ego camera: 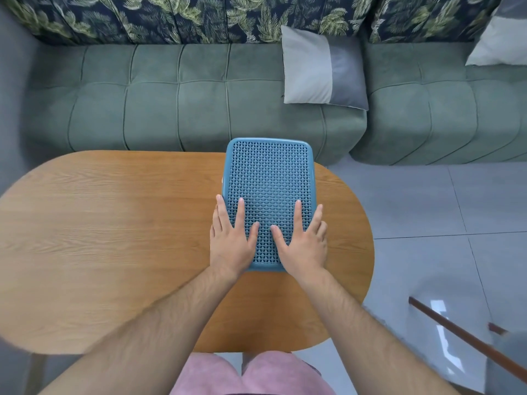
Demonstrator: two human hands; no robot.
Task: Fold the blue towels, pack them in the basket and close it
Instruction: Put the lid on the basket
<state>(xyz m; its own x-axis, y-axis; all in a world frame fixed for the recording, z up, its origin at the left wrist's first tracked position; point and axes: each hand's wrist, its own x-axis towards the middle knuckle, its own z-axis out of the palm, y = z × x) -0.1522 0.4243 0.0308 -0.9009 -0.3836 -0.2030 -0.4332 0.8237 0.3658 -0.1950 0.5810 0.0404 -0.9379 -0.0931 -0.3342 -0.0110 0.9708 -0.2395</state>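
A green sofa (199, 104) backs the oval wooden table (114, 223), where the blue basket (269, 178) sits lidded. Left hand (232, 240) and right hand (302, 240) press flat, grip released; push evenly near both front corners until it seats.

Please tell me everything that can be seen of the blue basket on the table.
The blue basket looks plastic, rectangular with rounded corners. Only its top shows: a lid, a fine lattice of holes inside a smooth rim, lying flat and closed. It stands on the wooden table at its far edge. The left hand and the right hand lie flat on the lid's near half, fingers straight. A small pale piece shows at its left rim. Its contents are hidden.
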